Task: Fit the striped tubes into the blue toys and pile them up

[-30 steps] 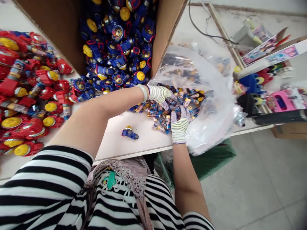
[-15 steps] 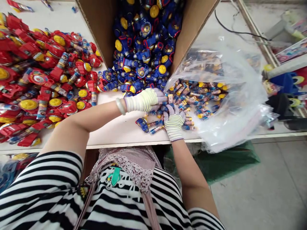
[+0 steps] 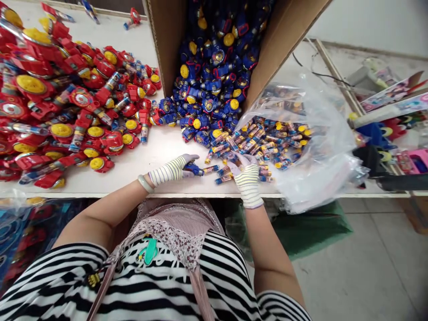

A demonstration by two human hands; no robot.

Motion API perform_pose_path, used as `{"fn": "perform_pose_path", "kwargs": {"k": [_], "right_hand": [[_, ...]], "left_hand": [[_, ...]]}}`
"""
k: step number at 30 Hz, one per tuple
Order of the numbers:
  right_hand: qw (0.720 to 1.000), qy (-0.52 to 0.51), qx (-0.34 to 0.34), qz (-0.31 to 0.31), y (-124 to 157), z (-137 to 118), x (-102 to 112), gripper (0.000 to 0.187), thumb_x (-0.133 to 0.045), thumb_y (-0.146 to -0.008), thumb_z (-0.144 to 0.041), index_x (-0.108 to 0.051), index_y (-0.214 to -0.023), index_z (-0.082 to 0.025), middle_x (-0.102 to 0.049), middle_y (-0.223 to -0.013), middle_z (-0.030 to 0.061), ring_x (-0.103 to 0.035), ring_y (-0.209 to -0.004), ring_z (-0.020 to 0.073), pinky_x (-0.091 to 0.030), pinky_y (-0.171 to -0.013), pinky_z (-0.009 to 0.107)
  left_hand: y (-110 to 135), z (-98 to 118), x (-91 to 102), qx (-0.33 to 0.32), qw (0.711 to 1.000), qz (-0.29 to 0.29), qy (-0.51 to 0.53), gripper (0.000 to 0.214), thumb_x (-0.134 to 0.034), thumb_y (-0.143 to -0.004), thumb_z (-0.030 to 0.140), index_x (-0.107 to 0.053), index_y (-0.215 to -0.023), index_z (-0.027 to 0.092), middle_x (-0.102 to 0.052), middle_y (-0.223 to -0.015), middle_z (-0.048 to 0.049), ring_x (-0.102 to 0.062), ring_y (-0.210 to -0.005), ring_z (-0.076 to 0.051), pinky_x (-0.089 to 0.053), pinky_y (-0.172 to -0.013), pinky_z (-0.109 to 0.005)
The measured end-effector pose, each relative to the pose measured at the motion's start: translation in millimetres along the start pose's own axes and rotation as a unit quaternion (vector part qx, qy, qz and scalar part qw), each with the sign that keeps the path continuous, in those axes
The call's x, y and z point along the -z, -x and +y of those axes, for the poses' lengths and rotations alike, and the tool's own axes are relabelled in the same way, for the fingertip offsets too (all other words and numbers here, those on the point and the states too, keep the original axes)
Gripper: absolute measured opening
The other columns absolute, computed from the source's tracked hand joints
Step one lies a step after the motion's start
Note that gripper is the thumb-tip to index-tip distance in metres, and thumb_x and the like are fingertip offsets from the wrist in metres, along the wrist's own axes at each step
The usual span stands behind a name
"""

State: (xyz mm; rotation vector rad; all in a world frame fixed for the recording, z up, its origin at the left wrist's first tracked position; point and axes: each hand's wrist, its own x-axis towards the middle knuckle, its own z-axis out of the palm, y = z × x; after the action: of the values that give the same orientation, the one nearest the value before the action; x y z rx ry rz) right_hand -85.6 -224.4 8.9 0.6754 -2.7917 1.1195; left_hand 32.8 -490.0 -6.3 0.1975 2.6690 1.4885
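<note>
Blue toy (image 3: 193, 169) at the left hand (image 3: 173, 169), right hand (image 3: 247, 174) over the tubes

Gloved left fingers cover the near part of the blue toy, so its left end is hidden. Finger and thumb stand parted around it, apparently touching; whether they grip it firmly I cannot tell. The right hand is half open, fingers spread down onto the heap of tubes (image 3: 257, 142); its fingertips are partly lost among them, and I cannot tell if it has hold of any.

Of the blue toy there is one out on the white table (image 3: 160, 149), in front of the cardboard box (image 3: 284, 49). One tube (image 3: 211, 169) lies just beside its end. Three loose pieces (image 3: 132, 20) lie beyond the red toys (image 3: 63, 111), which overlap too much to count, as do the blue toys in the box. Box top and red heap are cut off by the frame; the clear bag (image 3: 307, 183) blurs what lies inside.

The toy's long axis runs roughly left to right, its visible narrow end pointing right, nearly in line with that tube.
</note>
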Motion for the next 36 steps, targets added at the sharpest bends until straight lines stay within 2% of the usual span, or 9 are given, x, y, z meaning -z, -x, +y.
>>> {"fn": "perform_pose_path", "kwargs": {"k": [3,6,11,16,20,25,31,33,36], "right_hand": [[0.974,-0.220,-0.039,-0.043,19.5,-13.4,-17.3,0.040,-0.065,-0.085,-0.053,-0.063,-0.111,-0.024,-0.066,-0.101,0.0072,-0.065,-0.092,0.0246,-0.057,-0.087,0.045],[0.948,-0.298,-0.053,-0.096,31.4,-29.5,-36.5,0.040,-0.069,-0.082,-0.054,-0.058,-0.106,-0.024,-0.068,-0.102,0.0057,-0.067,-0.092,0.0237,-0.058,-0.083,0.042],[0.970,-0.147,0.081,-0.175,30.0,-52.4,-41.5,0.037,-0.060,-0.091,-0.045,-0.064,-0.119,-0.022,-0.069,-0.122,0.0124,-0.065,-0.114,0.0293,-0.050,-0.102,0.049],[0.949,0.049,0.162,-0.267,31.6,-66.8,-28.4,0.045,-0.049,-0.097,-0.043,-0.063,-0.132,-0.018,-0.068,-0.128,0.0175,-0.065,-0.115,0.0331,-0.049,-0.100,0.047],[0.948,0.017,0.132,-0.289,41.6,-68.7,-37.2,0.046,-0.047,-0.097,-0.053,-0.068,-0.118,-0.018,-0.073,-0.106,0.0147,-0.068,-0.093,0.0290,-0.052,-0.086,0.041],[0.902,-0.147,-0.002,-0.406,38.6,-64.7,-52.3,0.078,-0.009,-0.100,-0.068,-0.068,-0.098,-0.018,-0.064,-0.070,0.0063,-0.054,-0.052,0.0183,-0.047,-0.053,0.031],[0.949,-0.039,0.025,-0.312,35.8,-71.3,-47.2,0.043,-0.054,-0.088,-0.064,-0.061,-0.092,-0.022,-0.066,-0.085,0.0107,-0.061,-0.076,0.0234,-0.048,-0.071,0.034],[0.916,-0.148,-0.017,-0.373,45.8,-69.6,-48.8,0.046,-0.045,-0.092,-0.066,-0.057,-0.085,-0.022,-0.058,-0.070,0.0041,-0.053,-0.060,0.0175,-0.045,-0.060,0.030],[0.805,-0.319,-0.101,-0.490,53.3,-62.6,-53.8,0.056,-0.037,-0.093,-0.073,-0.057,-0.086,-0.021,-0.044,-0.055,-0.0046,-0.036,-0.043,0.0115,-0.036,-0.044,0.025]], "left_hand": [[14.5,3.7,6.9,0.079,0.977,0.093,0.176,0.062,-0.076,-0.082,0.040,-0.055,-0.132,0.012,-0.063,-0.129,-0.0170,-0.064,-0.114,-0.027,-0.051,-0.102,-0.042],[22.7,8.7,7.4,0.084,0.958,0.123,0.247,0.055,-0.077,-0.079,0.040,-0.058,-0.124,0.014,-0.068,-0.119,-0.0121,-0.066,-0.105,-0.023,-0.052,-0.096,-0.037],[31.7,9.5,19.0,0.065,0.964,0.072,0.247,0.053,-0.075,-0.081,0.046,-0.056,-0.121,0.017,-0.066,-0.108,-0.0080,-0.064,-0.091,-0.019,-0.054,-0.084,-0.032],[33.4,11.2,41.6,-0.008,0.982,-0.024,0.186,0.046,-0.072,-0.084,0.046,-0.058,-0.117,0.016,-0.063,-0.109,-0.0092,-0.062,-0.093,-0.019,-0.052,-0.086,-0.031],[23.8,10.8,52.2,-0.066,0.987,-0.072,0.128,0.040,-0.070,-0.086,0.047,-0.063,-0.110,0.017,-0.063,-0.103,-0.0095,-0.061,-0.092,-0.021,-0.052,-0.088,-0.034],[14.4,6.7,53.6,-0.124,0.988,-0.060,0.074,0.040,-0.073,-0.083,0.044,-0.065,-0.113,0.018,-0.062,-0.111,-0.0130,-0.060,-0.108,-0.026,-0.049,-0.101,-0.040],[29.1,3.2,41.7,0.016,0.989,-0.020,0.148,0.047,-0.069,-0.090,0.046,-0.055,-0.122,0.015,-0.065,-0.107,-0.0103,-0.062,-0.088,-0.019,-0.054,-0.081,-0.032],[36.6,2.5,33.1,-0.019,0.984,-0.020,0.175,0.051,-0.068,-0.091,0.049,-0.054,-0.127,0.015,-0.064,-0.111,-0.0111,-0.063,-0.096,-0.021,-0.053,-0.086,-0.032],[41.7,1.5,27.4,-0.077,0.979,-0.036,0.183,0.057,-0.066,-0.091,0.056,-0.054,-0.130,0.016,-0.060,-0.122,-0.0144,-0.063,-0.108,-0.024,-0.052,-0.094,-0.035]]}}
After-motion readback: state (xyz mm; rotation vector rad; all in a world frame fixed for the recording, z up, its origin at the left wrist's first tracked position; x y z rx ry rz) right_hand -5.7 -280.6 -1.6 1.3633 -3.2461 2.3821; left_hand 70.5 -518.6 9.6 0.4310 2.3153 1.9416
